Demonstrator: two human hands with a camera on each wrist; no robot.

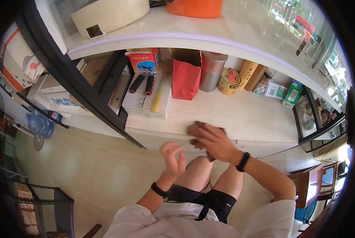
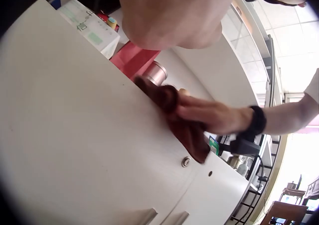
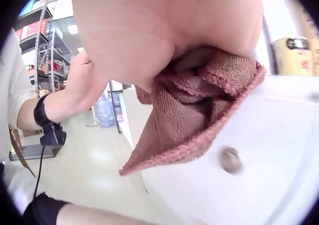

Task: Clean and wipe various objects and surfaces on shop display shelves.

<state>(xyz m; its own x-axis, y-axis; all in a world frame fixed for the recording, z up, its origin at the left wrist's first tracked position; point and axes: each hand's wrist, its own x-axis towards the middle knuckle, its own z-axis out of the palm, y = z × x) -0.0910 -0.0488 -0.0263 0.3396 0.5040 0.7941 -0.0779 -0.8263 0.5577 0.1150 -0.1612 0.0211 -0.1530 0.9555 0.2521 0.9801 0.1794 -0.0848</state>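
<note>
A brownish-red terry cloth [image 3: 184, 123] is bunched under my right hand [image 1: 217, 143], which holds it at the front edge of the white cabinet top [image 1: 244, 115]. One corner of the cloth hangs down over the cabinet's front, as the left wrist view shows, near a round metal lock [image 2: 186, 162]. The palm hides part of the cloth in the right wrist view. My left hand [image 1: 173, 160] is raised in the air to the left of the cloth, fingers loosely bent, with nothing in it.
Behind the hands stand a white box [image 1: 145, 104] with black-handled tools on it, a red paper bag [image 1: 186, 79], a metal canister [image 1: 211, 80] and a yellow tin [image 1: 228, 83]. A shelf [image 1: 177, 29] overhangs them. Black frame posts [image 1: 78, 85] border the left side.
</note>
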